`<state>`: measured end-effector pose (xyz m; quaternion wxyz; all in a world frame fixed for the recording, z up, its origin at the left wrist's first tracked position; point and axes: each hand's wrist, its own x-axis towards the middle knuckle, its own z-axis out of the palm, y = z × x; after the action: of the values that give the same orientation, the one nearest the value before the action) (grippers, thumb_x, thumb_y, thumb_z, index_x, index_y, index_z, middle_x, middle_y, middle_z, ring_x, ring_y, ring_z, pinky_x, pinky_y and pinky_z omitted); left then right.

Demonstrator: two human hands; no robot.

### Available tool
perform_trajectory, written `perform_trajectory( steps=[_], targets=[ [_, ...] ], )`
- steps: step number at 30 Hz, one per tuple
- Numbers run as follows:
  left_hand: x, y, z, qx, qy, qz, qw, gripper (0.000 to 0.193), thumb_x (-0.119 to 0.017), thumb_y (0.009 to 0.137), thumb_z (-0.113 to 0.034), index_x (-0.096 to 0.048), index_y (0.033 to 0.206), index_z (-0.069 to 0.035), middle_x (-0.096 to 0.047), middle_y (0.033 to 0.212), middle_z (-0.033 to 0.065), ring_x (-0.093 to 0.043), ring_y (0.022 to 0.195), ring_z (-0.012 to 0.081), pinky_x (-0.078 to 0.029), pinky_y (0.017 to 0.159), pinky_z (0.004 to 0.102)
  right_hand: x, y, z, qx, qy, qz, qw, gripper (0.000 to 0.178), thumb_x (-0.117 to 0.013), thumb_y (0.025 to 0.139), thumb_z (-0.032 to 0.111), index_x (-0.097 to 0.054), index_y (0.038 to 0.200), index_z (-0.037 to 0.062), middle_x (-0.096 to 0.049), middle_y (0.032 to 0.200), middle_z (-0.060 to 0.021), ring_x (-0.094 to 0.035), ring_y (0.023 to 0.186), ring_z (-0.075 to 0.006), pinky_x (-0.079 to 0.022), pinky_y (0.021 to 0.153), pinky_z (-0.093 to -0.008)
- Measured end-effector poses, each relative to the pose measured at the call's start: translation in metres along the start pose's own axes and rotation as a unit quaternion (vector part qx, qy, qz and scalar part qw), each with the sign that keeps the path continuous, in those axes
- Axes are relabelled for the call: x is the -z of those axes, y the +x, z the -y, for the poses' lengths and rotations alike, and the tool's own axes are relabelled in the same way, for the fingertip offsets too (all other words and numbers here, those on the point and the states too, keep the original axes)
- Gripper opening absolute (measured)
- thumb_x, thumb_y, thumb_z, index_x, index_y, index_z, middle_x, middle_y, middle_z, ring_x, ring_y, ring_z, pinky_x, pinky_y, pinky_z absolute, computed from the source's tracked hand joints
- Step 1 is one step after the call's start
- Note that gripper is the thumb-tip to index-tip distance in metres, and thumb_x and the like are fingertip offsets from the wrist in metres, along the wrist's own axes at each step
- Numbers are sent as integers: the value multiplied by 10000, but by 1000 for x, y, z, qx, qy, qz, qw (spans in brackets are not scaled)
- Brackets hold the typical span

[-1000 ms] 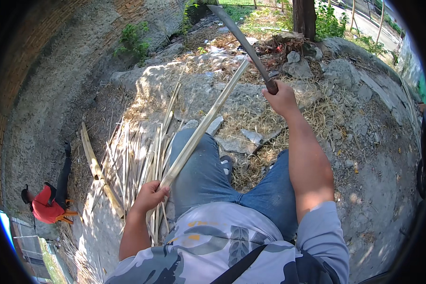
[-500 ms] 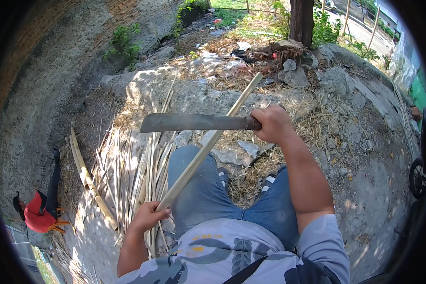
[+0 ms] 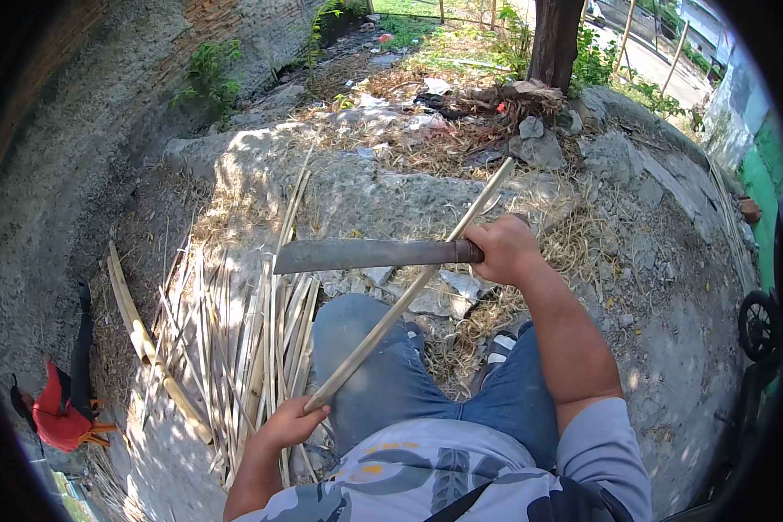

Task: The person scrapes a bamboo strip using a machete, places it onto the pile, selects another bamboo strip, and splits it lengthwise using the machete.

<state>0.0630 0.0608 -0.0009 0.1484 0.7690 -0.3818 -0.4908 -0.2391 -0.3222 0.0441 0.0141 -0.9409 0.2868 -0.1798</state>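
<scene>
My right hand (image 3: 502, 250) is closed round the handle of a machete (image 3: 365, 254), its broad dark blade pointing left and held level above my knees. A long pale bamboo strip (image 3: 400, 304) slants from lower left to upper right, passing behind the blade near the handle. Its lower end is gripped by my left hand (image 3: 293, 423) beside my left thigh. Whether the blade touches the strip cannot be made out.
Many split bamboo strips (image 3: 274, 331) lie on the ground to my left. Beyond them rests a thicker bamboo piece (image 3: 152, 348). A person in red (image 3: 61, 409) sits at far left. Ahead are a low concrete ledge (image 3: 365, 196), shavings and a tree trunk (image 3: 552, 48). A wheel (image 3: 761, 324) stands at right.
The machete has come down and slightly right, nearer the middle of the strip. The strip's far end has shifted right and a little lower. Both hands keep their hold.
</scene>
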Motion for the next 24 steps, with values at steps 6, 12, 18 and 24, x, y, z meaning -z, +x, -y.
perform_trajectory(
  steps=[6, 12, 18, 24],
  targets=[
    [-5, -5, -1, -6, -24, -24, 999, 368, -684, 976, -375, -695, 1017, -9, -628, 764, 52, -574, 731, 153, -472, 665, 346, 9, 6, 9, -7, -20, 13, 1000, 259, -759, 692, 239, -686, 932, 173, -694, 736, -69, -681, 727, -318, -521, 721, -456],
    [-16, 6, -14, -55, -23, -73, 996, 483, -701, 930, -455, -706, 1084, 3, -690, 819, 125, -668, 805, 241, -515, 739, 388, 32, 20, 23, -18, -45, 6, 999, 265, -763, 701, 243, -696, 947, 172, -709, 767, -86, -696, 755, -309, -525, 748, -437],
    [-7, 11, -42, -17, 47, -65, 997, 569, -650, 943, -534, -704, 1116, 6, -713, 864, 153, -693, 840, 288, -527, 770, 413, 12, 0, 18, -79, -79, 64, 992, 281, -794, 791, 393, -683, 907, 163, -706, 750, -75, -698, 760, -303, -492, 848, -454],
    [-9, 28, -31, -71, 18, -118, 990, 584, -500, 1047, -524, -676, 931, 21, -635, 756, 114, -602, 718, 241, -488, 693, 406, -7, -26, 7, -137, -36, 36, 989, 326, -784, 806, 439, -671, 889, 145, -713, 783, -98, -710, 792, -318, -509, 842, -480]
  ],
)
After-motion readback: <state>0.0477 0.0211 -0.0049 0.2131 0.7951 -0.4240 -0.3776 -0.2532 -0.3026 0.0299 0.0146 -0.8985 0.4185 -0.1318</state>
